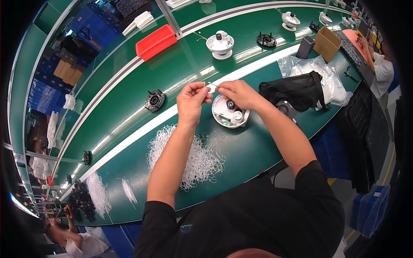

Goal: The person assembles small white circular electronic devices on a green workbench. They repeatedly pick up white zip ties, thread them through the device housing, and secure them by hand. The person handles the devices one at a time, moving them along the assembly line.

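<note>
My left hand (pixel 191 101) is closed in a pinch above the bench, with a small white piece (pixel 211 87) at its fingertips. Opposite it, my right hand (pixel 238 92) pinches a thin wire-like strand (pixel 214 84); the fingers partly cover it. Just below the hands sits a round white housing (pixel 223 122), its open side up, with a dark round part (pixel 230 104) and a clear round part (pixel 238 115) inside. Under and beside my left forearm spreads a tangled heap of thin white loops (pixel 200 161) that look like cable ties.
Straight white ties (pixel 98 193) and black parts (pixel 81 202) lie at the left. Beyond a white rail are a black ring part (pixel 155 100), a red bin (pixel 157 42) and another white housing (pixel 220 43). At right are a black mesh bag (pixel 292 91) and a cardboard box (pixel 327 44).
</note>
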The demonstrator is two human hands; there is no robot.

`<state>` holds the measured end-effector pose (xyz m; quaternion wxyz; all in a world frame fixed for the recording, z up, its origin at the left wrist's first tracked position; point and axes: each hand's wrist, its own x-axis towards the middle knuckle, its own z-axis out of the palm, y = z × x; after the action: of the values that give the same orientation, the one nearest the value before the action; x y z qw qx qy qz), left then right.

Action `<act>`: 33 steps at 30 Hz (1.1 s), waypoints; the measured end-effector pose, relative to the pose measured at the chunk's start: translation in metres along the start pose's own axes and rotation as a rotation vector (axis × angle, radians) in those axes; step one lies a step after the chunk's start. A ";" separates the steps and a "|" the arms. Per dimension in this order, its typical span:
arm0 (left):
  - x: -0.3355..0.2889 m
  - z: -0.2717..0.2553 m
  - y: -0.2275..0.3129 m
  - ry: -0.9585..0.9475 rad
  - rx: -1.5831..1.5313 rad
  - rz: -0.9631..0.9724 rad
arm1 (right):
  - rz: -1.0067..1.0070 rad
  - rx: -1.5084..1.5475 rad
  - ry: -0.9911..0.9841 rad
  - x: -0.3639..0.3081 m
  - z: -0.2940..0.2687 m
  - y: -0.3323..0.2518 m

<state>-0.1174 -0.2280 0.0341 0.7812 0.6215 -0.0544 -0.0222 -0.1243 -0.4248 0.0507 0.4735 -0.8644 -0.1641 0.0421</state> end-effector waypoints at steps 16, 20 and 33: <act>0.003 0.007 0.001 -0.084 0.175 -0.076 | -0.108 -0.043 -0.068 0.002 -0.004 0.008; 0.005 0.007 -0.001 -0.049 0.135 -0.056 | -0.027 0.017 -0.065 0.002 -0.006 0.001; 0.006 0.001 -0.016 -0.168 -0.032 -0.140 | -0.035 0.013 -0.161 0.007 -0.007 0.010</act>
<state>-0.1113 -0.2332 0.0193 0.7803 0.6071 -0.0760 -0.1296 -0.1135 -0.4328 0.0468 0.4651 -0.8521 -0.2162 0.1042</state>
